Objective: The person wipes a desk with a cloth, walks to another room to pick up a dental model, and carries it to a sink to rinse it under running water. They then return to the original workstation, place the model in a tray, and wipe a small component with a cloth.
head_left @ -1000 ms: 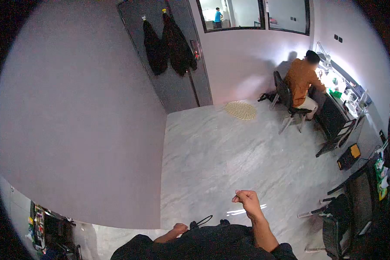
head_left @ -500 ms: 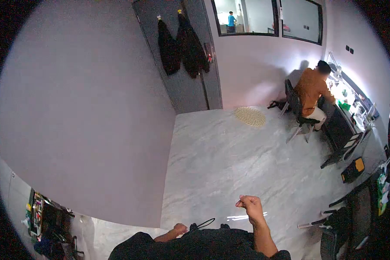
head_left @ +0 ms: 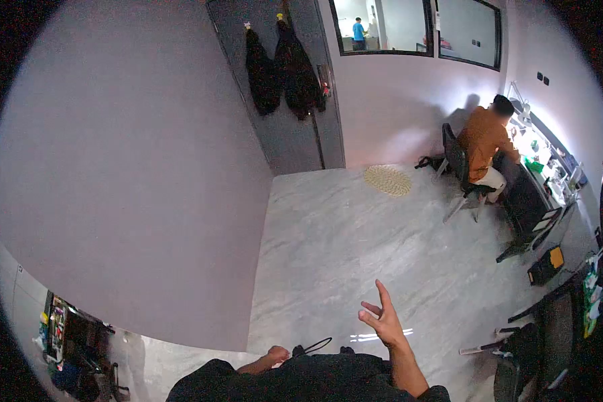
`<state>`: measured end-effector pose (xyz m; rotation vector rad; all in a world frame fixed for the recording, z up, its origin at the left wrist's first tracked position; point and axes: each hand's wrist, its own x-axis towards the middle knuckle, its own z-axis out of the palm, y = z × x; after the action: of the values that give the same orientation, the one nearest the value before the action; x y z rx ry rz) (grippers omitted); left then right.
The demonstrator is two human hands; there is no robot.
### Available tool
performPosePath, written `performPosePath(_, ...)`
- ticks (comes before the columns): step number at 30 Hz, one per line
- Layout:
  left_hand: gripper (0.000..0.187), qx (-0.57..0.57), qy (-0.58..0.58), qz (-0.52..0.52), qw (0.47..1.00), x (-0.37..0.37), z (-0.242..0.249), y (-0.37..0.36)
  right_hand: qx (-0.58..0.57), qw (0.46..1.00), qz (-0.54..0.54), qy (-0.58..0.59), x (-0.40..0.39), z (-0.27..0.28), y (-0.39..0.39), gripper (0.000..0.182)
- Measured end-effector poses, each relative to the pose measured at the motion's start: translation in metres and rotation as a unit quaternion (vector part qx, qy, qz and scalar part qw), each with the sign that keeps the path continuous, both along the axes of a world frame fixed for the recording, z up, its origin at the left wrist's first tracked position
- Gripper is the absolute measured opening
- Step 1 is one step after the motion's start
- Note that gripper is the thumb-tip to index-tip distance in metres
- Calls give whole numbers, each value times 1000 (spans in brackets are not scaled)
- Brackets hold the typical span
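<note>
My right hand (head_left: 383,321) is raised in front of my body above the floor. Its fingers are spread apart, one pointing away from me, and nothing is in it. Low at my left side, my left hand (head_left: 278,354) has its fingers curled in; what they hold, if anything, is hidden. Just right of that hand a thin black cord loop (head_left: 320,345) sticks out near my dark shoes (head_left: 346,350). My dark clothing covers the bottom middle of the view.
A person in an orange top (head_left: 484,141) sits at a lit desk (head_left: 532,194). A round woven mat (head_left: 387,181) lies on the marble floor (head_left: 315,248). Dark garments (head_left: 295,74) hang on the grey door (head_left: 325,147). Chairs (head_left: 516,355) stand at right, a wall (head_left: 127,181) at left.
My right hand has opened from a closed pinch, its fingers now spread and reaching farther forward. My left hand has stayed in place.
</note>
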<state>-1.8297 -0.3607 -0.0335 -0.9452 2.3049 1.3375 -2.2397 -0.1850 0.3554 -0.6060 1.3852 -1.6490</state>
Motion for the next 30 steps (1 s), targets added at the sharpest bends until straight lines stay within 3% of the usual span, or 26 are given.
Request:
performPosePath(1,15,32,8,50,998,-2,0,0,6,1000,-1,5,1,0,-1,83)
performPosePath(5,17,-43,-17,3,999,-4,-1,-1,39,999,-30,21,-7,-28,-7,67)
performPosePath(8,21,-14,-69,26,997,-10,2,-5,39,995,-73,54,-10,-34,-7,50)
performPosePath(11,24,-85,-69,-78,991,-13,8,-7,35,997,-55,29,-22,-53,-5,42)
performPosePath(12,24,-132,-48,-138,980,-12,10,-7,40,997,-56,26,-24,-58,-4,40)
performPosePath(14,32,-93,-17,-120,988,-4,0,-9,49,997,-58,20,-26,-58,-4,37)
performPosePath(16,39,-46,-52,-87,994,-8,1,-12,22,998,-36,44,-26,-52,-4,52)
performPosePath(19,52,69,-164,66,982,-27,6,-18,20,998,9,66,-16,-12,2,84)
performPosePath(21,65,182,-175,271,929,-40,13,-20,39,992,54,108,-14,-6,4,104)
performPosePath(23,71,73,-142,456,875,-83,38,-7,62,976,106,181,-17,-15,4,121)
performPosePath(25,74,101,-42,490,865,-112,85,-15,50,980,119,154,-15,-13,4,123)
performPosePath(28,73,314,63,215,923,-132,124,-56,55,980,150,118,-12,-9,-1,113)
performPosePath(30,66,198,81,202,956,-161,165,-55,71,975,173,117,-12,-13,-5,100)
